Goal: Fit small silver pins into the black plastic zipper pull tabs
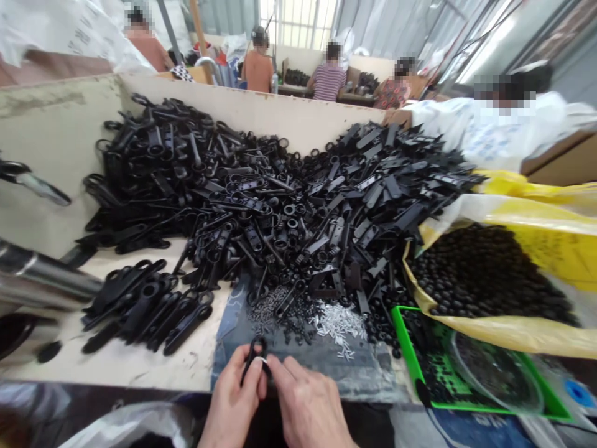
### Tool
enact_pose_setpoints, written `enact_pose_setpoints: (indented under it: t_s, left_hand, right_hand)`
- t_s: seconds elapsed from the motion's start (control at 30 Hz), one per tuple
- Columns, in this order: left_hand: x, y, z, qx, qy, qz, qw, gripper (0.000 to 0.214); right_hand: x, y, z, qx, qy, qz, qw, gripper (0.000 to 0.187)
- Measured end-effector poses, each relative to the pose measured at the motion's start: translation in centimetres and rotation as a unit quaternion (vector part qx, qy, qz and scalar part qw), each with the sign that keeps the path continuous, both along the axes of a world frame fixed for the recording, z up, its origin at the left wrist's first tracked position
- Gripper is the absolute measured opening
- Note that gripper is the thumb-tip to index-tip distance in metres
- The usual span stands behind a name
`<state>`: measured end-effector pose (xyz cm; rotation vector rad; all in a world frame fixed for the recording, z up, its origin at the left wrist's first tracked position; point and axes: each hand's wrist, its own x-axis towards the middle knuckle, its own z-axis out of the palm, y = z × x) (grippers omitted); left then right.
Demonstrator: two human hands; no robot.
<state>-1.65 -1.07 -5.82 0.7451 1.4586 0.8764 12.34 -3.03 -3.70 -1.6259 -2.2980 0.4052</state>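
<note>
My left hand [233,398] and my right hand [308,404] meet at the near edge of the bench, both pinched on one small black plastic part [254,351] with a ring end. A tiny silvery piece shows between my fingertips. Just beyond my hands lie small silver pins [338,323] and tiny black rings [265,305] on a dark cloth [321,364]. A huge heap of black plastic parts [280,193] fills the bench behind.
A row of assembled black pieces [149,308] lies at left. A yellow bag of black beads [489,274] and a green tray [466,373] sit at right. A metal tube [41,274] juts in from the left. Other people sit at benches behind.
</note>
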Motion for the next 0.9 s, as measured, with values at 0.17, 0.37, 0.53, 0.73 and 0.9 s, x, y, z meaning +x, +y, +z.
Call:
enact_pose_setpoints:
  t_s: [0.17,0.37,0.53,0.73,0.9]
  left_hand:
    - [-1.1,1.0,2.2,0.018,-0.014,0.075,0.997,0.065]
    - [-1.7,1.4,3.4,0.007,-0.059,0.057,0.997,0.068]
    - [0.1,0.5,3.3,0.016,-0.118,0.017,0.993,0.054]
    - [0.3,-0.3,3.2,0.021,-0.136,0.004,0.990,0.054]
    - [-0.4,-0.5,2.9,0.005,-0.105,0.001,0.994,0.061]
  right_hand:
    - [3.0,-1.4,1.4,-0.088,0.139,-0.005,0.986,0.024]
    - [9.3,0.4,4.6,-0.108,0.200,-0.146,0.963,0.019]
    - [8.1,3.6,5.8,-0.107,0.254,-0.156,0.948,0.023]
    - [1.4,2.6,1.1,-0.244,0.490,-0.133,0.826,0.042]
    - [-1.6,2.1,-1.8,-0.320,0.637,-0.175,0.679,0.062]
